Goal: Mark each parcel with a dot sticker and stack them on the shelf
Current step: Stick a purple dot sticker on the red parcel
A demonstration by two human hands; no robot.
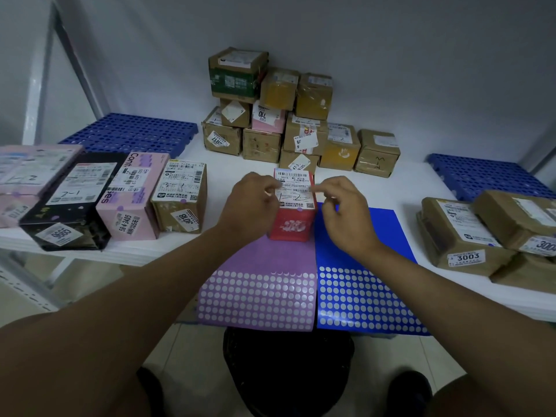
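A small red parcel (292, 224) with a white shipping label stands on the white shelf (406, 188), just behind a purple dot-sticker sheet (258, 284) and a blue dot-sticker sheet (364, 290). A purple dot sits on the label's lower right corner. My left hand (251, 203) touches the parcel's left side with curled fingers. My right hand (343, 210) is at its right side, fingers curled near the label edge. Whether either hand truly grips the box is unclear.
A pile of brown, pink and green parcels (282, 121) stands against the back wall. A row of pink, black and brown parcels (126, 197) fills the left, brown parcels (478, 236) the right. Blue perforated mats (132, 132) lie at both far corners.
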